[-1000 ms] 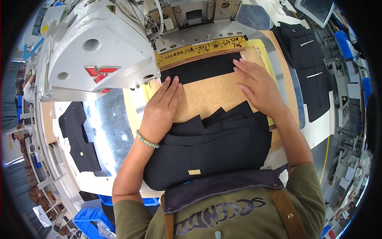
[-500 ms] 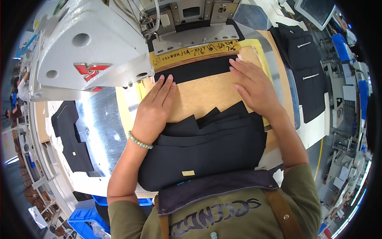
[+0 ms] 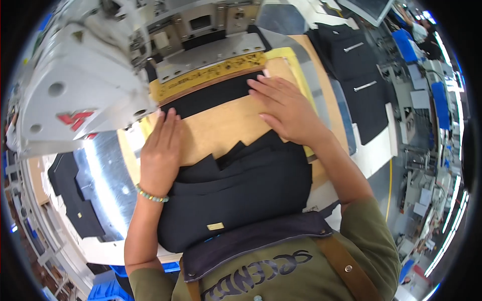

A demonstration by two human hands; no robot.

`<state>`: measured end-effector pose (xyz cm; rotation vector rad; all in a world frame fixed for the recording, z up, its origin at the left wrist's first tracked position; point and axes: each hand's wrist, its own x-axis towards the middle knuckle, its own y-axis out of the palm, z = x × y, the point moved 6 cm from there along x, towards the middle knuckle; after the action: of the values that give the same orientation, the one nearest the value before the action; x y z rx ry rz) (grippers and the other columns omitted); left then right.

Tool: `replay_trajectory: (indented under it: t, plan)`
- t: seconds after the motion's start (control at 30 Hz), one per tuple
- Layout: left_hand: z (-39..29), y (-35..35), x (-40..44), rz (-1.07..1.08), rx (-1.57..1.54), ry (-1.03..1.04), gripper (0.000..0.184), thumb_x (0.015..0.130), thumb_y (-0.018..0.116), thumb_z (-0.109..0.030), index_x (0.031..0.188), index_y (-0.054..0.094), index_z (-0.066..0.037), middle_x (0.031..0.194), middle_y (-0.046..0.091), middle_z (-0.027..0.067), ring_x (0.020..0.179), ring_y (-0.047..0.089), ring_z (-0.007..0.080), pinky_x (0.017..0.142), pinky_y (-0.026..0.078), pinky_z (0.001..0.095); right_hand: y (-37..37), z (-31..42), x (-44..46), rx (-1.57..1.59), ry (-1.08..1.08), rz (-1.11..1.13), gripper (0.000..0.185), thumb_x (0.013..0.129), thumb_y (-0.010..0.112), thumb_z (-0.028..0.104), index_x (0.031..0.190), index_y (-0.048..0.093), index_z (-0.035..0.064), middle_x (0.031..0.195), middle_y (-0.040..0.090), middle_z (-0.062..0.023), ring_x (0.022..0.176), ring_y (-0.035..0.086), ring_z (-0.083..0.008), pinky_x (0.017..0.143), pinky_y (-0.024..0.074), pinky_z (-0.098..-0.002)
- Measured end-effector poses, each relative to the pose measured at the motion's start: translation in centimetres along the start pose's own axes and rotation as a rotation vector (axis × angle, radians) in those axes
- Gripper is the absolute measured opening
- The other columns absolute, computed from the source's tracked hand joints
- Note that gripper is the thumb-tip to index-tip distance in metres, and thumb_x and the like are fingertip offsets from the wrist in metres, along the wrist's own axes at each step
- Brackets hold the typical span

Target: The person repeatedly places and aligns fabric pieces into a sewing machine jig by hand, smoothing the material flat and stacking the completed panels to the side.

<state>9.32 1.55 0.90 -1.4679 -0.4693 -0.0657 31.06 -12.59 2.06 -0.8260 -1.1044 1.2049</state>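
A black fabric strip (image 3: 213, 96) lies on a tan board (image 3: 221, 128), along the edge of a yellow template (image 3: 173, 89) with handwriting on it. My left hand (image 3: 161, 150) rests with its straight fingertips at the strip's left end. At the right end, my right hand (image 3: 286, 108) lies with its fingers stretched out and fingertips on or beside the fabric. Neither hand grips anything. Between my forearms, a layered bundle of black fabric pieces (image 3: 241, 188) covers the near part of the board and carries a small pale label (image 3: 215, 226).
A white machine head (image 3: 75, 93) stands close on the left, above my left hand. Behind the strip is a metal clamp plate (image 3: 216, 56). Black pieces (image 3: 369, 103) with pale zips or strips lie at right, another black piece (image 3: 75, 195) at left. A blue crate (image 3: 110, 290) stands below.
The camera view has turned, so the scene sits further left and is blurred in places. My left fingertips have slid slightly left to the strip's corner. My right hand stays by its end.
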Motion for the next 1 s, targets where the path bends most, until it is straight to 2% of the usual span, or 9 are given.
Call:
replay_trajectory:
  t: [0.17,0.47,0.77,0.87,1.0]
  plan:
    - [-0.09,-0.07,0.24,0.022,0.077,0.007,0.027,0.095,0.062,-0.004,0.120,0.068,0.004,0.133,0.067,0.0154,0.125,0.064,0.0300,0.097,0.058,0.0360,0.36,-0.24,-0.25,0.001,0.022,0.030,0.047,0.095,0.065,0.021,0.138,0.060,0.0038,0.154,0.050,-0.0085,0.147,0.041,-0.0278,0.123,0.0283,-0.0489]
    - [0.04,-0.08,0.15,0.017,0.048,0.006,0.032,0.091,0.060,-0.002,0.121,0.067,0.005,0.135,0.066,0.0162,0.127,0.063,0.0309,0.099,0.057,0.0367,0.22,-0.11,-0.09,-0.014,0.009,0.006,0.046,0.095,0.065,0.021,0.137,0.060,0.0026,0.153,0.051,-0.0101,0.147,0.041,-0.0299,0.123,0.0287,-0.0490]
    - [-0.06,-0.31,0.33,-0.009,0.046,0.014,0.025,0.094,0.063,-0.003,0.117,0.068,0.006,0.130,0.068,0.0171,0.123,0.065,0.0311,0.097,0.058,0.0367,0.01,0.10,0.06,-0.003,0.014,0.011,0.048,0.094,0.064,0.020,0.138,0.058,0.0012,0.152,0.052,-0.0111,0.146,0.042,-0.0323,0.123,0.0288,-0.0497]
    - [0.17,0.27,-0.09,-0.002,0.040,0.028,0.038,0.087,0.062,-0.001,0.124,0.065,0.005,0.136,0.064,0.0180,0.127,0.063,0.0329,0.097,0.058,0.0373,-0.01,0.04,0.04,0.014,0.005,0.004,0.048,0.094,0.065,0.019,0.138,0.058,0.0012,0.152,0.052,-0.0113,0.146,0.042,-0.0325,0.122,0.0291,-0.0497]
    - [0.21,0.20,-0.08,-0.003,0.032,0.024,0.039,0.087,0.061,-0.001,0.125,0.064,0.005,0.137,0.064,0.0181,0.127,0.062,0.0331,0.098,0.057,0.0371,-0.07,0.13,-0.01,0.026,-0.005,-0.015,0.048,0.094,0.065,0.019,0.138,0.059,0.0010,0.152,0.052,-0.0118,0.146,0.042,-0.0326,0.122,0.0293,-0.0497]
